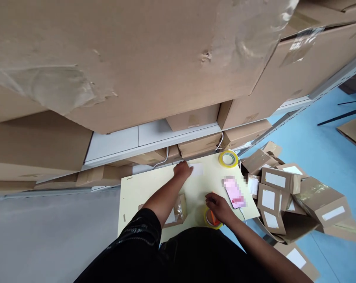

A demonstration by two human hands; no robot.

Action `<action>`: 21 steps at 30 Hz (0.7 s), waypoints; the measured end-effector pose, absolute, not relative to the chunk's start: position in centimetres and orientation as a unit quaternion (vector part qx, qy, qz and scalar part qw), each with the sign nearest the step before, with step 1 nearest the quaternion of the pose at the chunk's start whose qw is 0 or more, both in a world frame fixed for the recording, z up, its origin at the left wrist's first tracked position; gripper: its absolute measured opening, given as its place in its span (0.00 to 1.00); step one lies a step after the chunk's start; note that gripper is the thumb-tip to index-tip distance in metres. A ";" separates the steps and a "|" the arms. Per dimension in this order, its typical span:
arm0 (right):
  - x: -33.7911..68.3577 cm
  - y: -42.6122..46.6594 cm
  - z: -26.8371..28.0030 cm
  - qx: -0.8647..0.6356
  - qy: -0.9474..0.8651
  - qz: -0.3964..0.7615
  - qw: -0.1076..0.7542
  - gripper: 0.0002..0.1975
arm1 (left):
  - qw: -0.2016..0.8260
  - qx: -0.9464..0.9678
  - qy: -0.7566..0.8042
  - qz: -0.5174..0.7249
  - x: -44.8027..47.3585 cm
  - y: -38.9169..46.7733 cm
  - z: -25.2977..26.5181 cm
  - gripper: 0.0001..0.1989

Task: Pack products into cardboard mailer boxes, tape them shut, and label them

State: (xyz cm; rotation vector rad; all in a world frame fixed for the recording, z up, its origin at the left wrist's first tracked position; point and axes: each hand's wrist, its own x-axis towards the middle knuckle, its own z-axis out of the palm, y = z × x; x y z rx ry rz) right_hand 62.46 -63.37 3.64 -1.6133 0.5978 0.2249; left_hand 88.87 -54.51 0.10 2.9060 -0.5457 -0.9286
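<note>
My left hand (183, 169) is at the far edge of the small pale table, fingers closed and thumb against a white slip of paper (197, 169). Closer to my body, my right hand (221, 208) curls over an orange tape dispenser (214, 219) with a roll of yellow tape; orange shows on both sides of the fingers. Partly hidden under my left forearm lies a small cardboard box (182, 209) with clear tape and a white label on it.
A phone (234, 192) and a tape roll (228, 158) lie on the table (136, 196). Large cartons (154, 59) fill the shelf (115, 151) ahead. Several labelled boxes (273, 196) are piled on the blue floor at right. White cables (166, 155) run behind the table.
</note>
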 end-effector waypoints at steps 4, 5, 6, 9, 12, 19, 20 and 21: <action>62.9 -63.3 3.6 -0.713 0.260 0.106 0.643 0.14 | 0.031 0.936 -0.155 -0.313 90.5 -52.3 -0.9 0.23; 62.9 -63.3 3.6 -0.713 0.261 0.108 0.641 0.15 | 0.036 0.935 -0.156 -0.318 90.6 -52.0 -1.3 0.21; 62.9 -63.2 3.6 -0.712 0.264 0.110 0.642 0.15 | 0.041 0.934 -0.154 -0.321 90.7 -51.9 -1.6 0.19; 62.8 -63.2 3.5 -0.702 0.269 0.116 0.648 0.14 | 0.052 0.934 -0.141 -0.324 90.5 -51.7 -2.4 0.19; 62.8 -63.1 3.4 -0.705 0.267 0.119 0.646 0.15 | 0.065 0.932 -0.141 -0.327 90.5 -51.6 -2.8 0.19; 63.1 -62.9 3.0 -0.713 0.263 0.127 0.638 0.14 | 0.082 0.932 -0.155 -0.318 91.2 -51.3 -2.4 0.13; 63.1 -62.8 3.0 -0.712 0.262 0.128 0.639 0.14 | 0.083 0.932 -0.159 -0.314 91.2 -51.3 -2.2 0.13; 63.2 -62.8 2.9 -0.712 0.261 0.129 0.639 0.14 | 0.084 0.932 -0.163 -0.311 91.2 -51.3 -2.0 0.12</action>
